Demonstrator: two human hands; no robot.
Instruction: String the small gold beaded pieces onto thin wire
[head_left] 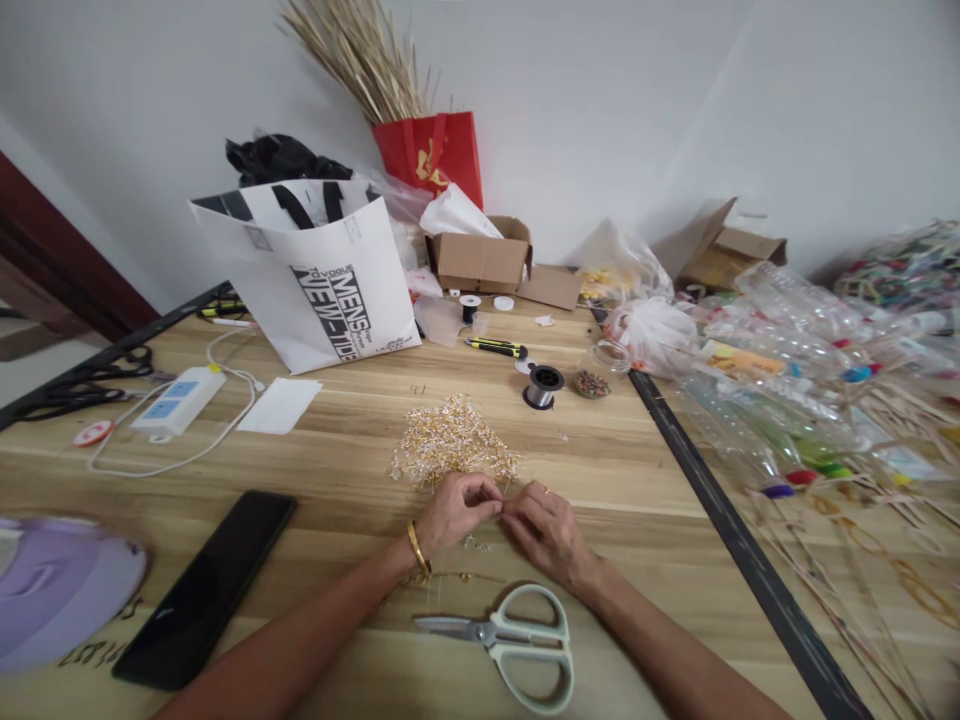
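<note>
My left hand (459,512) and my right hand (546,528) meet fingertip to fingertip over the wooden table, both pinched closed. Whatever lies between the fingertips is too small to make out. Just beyond them spreads a loose pile of gold and clear beads (454,440). A few small clear pieces (477,543) lie beneath the hands. Closer to me, a thin gold chain (465,576) rests on the table, partly behind my left wrist. Scissors with pale handles (502,635) lie below it, blades toward the left.
A spool of wire (541,387), a jar of small beads (596,378) and a yellow-black cutter (496,347) lie beyond the pile. At left are a black phone (206,590), a purple cap (67,590) and a white paper bag (322,280). Plastic bottles (795,340) crowd the right.
</note>
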